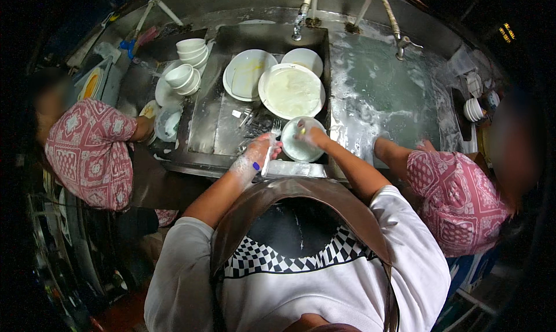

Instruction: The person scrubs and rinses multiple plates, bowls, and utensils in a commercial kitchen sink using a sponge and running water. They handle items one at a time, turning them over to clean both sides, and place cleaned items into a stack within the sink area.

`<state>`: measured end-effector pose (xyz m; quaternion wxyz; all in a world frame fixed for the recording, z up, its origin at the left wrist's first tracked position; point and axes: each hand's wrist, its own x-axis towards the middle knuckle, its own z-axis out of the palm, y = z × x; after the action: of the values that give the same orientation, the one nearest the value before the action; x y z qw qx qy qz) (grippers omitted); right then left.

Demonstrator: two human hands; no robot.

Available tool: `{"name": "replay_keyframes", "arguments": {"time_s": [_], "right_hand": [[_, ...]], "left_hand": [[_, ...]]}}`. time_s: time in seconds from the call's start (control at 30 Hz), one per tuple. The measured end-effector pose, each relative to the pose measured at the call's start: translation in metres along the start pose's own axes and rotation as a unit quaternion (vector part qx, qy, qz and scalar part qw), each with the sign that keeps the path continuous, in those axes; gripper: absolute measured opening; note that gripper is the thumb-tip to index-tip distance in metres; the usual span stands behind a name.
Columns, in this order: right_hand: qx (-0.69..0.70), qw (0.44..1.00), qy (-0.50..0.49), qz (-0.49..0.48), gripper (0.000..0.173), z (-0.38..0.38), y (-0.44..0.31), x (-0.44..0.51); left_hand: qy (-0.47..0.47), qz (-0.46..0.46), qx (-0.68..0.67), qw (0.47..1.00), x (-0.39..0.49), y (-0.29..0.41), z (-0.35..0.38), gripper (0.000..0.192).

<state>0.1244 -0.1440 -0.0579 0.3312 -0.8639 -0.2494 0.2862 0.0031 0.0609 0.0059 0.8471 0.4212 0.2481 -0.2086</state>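
Observation:
My left hand, wet with suds, grips a fork with its tines up and its handle pointing down toward me. Just right of it stands a white bowl of cloudy, soapy liquid. My right hand is over that bowl, blurred, its fingers closed around a small yellow-green piece that looks like a sponge. Loose forks and other cutlery lie on the sink floor beyond my left hand. Farther back is a large white dish holding pale, cloudy liquid.
Stained white plates lie in the steel sink. White bowls are stacked in the left basin. Water fills the right basin. Taps overhang the sinks. Co-workers in patterned pink clothing stand left and right.

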Motion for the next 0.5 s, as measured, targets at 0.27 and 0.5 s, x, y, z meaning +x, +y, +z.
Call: {"name": "replay_keyframes", "arguments": {"time_s": [0.27, 0.5], "right_hand": [[-0.156, 0.967, -0.201, -0.028, 0.056, 0.043, 0.037, 0.028], [0.793, 0.576, 0.037, 0.197, 0.063, -0.009, -0.046, 0.034]], "left_hand": [[0.084, 0.031, 0.044, 0.995, 0.005, 0.019, -0.020, 0.028], [0.017, 0.053, 0.013, 0.998, 0.049, 0.013, -0.005, 0.022]]}}
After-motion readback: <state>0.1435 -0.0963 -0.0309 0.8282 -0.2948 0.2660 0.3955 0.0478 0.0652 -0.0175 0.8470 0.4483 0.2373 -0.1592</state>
